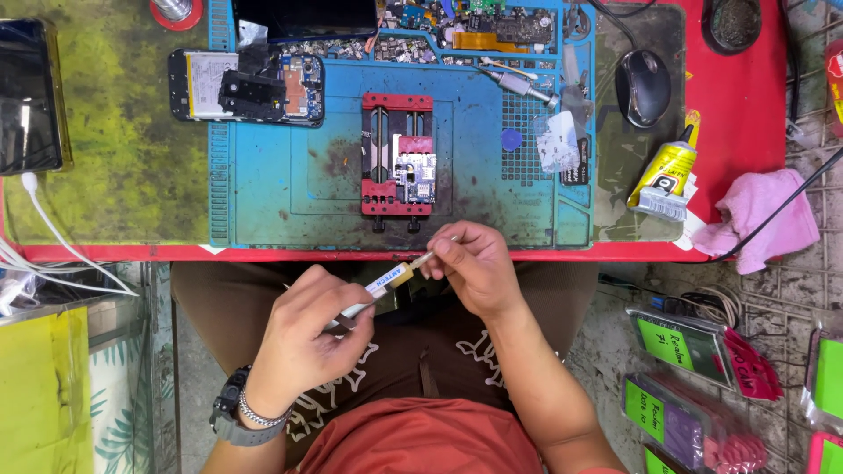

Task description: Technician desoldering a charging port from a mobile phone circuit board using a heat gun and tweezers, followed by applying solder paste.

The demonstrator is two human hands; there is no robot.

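Observation:
My left hand (307, 338) grips the body of a small syringe-like tube (386, 283) with a yellow and white label, held over my lap just below the table edge. My right hand (470, 263) pinches the tube's thin tip between thumb and fingers. Straight ahead on the blue work mat (263, 175) stands a red clamp fixture (397, 162) holding a small circuit board (413, 175). Neither hand touches the fixture.
An opened phone with its battery showing (246, 86) lies at the mat's upper left. A dark phone (31, 96) lies far left with white cables. A mouse (643, 86), a yellow glue tube (665, 175) and a pink cloth (764, 219) lie to the right. Loose parts fill the mat's top trays.

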